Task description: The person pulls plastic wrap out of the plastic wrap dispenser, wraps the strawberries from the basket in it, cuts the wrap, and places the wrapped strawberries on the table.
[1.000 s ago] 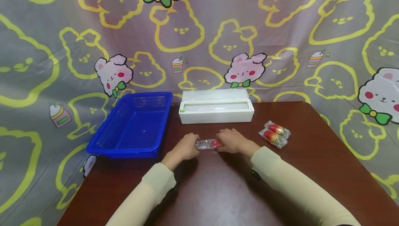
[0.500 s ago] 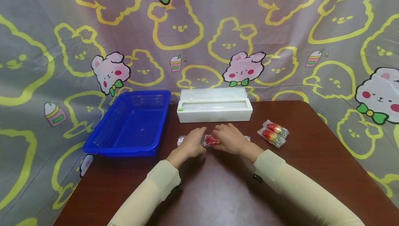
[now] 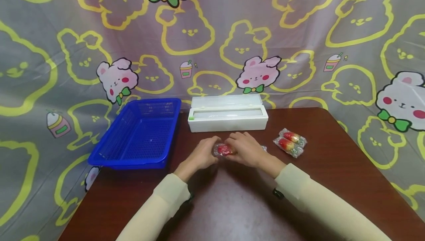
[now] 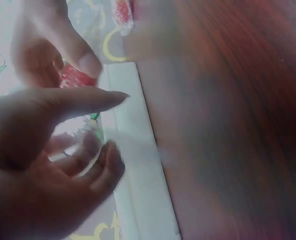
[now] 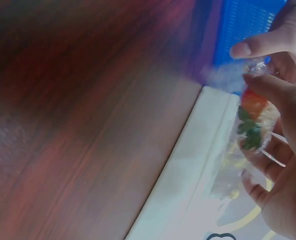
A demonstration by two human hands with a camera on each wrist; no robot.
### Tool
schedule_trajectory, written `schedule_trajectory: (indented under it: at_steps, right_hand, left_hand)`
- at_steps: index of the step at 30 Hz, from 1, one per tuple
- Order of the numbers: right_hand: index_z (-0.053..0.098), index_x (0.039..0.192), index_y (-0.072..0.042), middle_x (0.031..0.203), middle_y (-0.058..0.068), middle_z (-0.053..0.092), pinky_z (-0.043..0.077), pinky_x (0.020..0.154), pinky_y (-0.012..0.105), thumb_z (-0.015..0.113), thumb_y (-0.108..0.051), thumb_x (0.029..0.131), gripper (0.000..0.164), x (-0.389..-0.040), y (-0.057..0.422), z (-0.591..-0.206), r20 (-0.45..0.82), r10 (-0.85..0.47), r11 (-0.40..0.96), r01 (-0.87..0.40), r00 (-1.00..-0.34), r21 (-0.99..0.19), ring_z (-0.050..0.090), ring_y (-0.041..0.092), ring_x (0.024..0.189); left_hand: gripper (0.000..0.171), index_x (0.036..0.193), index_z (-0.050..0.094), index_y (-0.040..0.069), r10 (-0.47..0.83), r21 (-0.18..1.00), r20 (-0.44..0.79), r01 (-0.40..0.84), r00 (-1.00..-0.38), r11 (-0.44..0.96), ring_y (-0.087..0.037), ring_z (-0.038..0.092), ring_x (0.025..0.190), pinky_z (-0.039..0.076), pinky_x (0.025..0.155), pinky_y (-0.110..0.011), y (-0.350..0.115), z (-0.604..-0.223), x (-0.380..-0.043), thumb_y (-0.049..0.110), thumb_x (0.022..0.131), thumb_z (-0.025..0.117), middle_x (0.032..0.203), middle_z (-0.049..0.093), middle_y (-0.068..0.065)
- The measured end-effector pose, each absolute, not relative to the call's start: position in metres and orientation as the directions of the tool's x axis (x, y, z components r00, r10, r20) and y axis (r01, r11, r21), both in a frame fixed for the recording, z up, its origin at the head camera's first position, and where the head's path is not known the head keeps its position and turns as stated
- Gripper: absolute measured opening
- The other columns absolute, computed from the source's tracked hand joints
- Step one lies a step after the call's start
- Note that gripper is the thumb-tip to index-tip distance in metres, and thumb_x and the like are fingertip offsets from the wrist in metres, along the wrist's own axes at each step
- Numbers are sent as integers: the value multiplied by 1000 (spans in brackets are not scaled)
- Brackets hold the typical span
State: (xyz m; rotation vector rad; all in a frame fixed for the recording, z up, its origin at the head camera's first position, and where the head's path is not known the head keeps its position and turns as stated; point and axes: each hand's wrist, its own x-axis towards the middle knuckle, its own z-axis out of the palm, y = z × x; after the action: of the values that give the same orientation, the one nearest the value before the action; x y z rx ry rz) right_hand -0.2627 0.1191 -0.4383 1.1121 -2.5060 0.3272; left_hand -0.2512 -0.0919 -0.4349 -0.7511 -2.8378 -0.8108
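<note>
A strawberry-like piece, red with green leaves and wrapped in clear plastic film, is between the two hands in the head view. My right hand grips its right part, thumb in front and fingers behind. At the other end, my left hand holds the film with curled fingers; its thumb stretches out straight in the left wrist view. Green leaves show through the film close to the right fingers in the right wrist view. Beyond the right hand, a bit of loose film sticks out.
A white box with its clear lid raised stands behind the hands. To the left is a blue plastic basket. Two film-wrapped red-and-yellow pieces lie on the brown table at the right. A patterned cloth hangs behind.
The hands have come closer together round the wrapped piece. The left hand has shifted right, and the film that showed left of it half a second ago is out of sight.
</note>
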Motion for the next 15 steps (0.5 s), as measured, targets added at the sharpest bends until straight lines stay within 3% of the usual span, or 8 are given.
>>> schedule_trajectory:
  at_steps: [3, 8, 15]
  right_hand:
    - [71, 114, -15, 105, -2, 68, 45, 84, 39, 87, -39, 81, 44, -256, 122, -436, 476, -633, 640, -759, -610, -122, 59, 18, 102]
    - [71, 117, -14, 111, 0, 70, 47, 88, 39, 87, -40, 80, 48, -248, 126, -434, 521, -595, 629, -758, -612, -173, 59, 18, 103]
    - [71, 113, -13, 109, 1, 70, 48, 89, 42, 90, -39, 78, 48, -244, 130, -431, 539, -568, 635, -748, -621, -192, 59, 18, 100]
  left_hand:
    - [60, 127, 60, 3, 480, 515, 288, 557, -828, 651, -25, 65, 102, 53, 89, -42, -97, -437, -251, -4, 72, 84, 116, 69, -13]
    - [58, 130, 58, 5, 506, 617, 309, 574, -805, 537, -19, 65, 99, 55, 86, -38, -101, -436, -249, -6, 78, 80, 114, 70, -8]
    - [61, 138, 50, 0, 536, 739, 297, 545, -790, 395, -32, 66, 109, 59, 84, -43, -100, -434, -247, -16, 83, 70, 133, 59, -23]
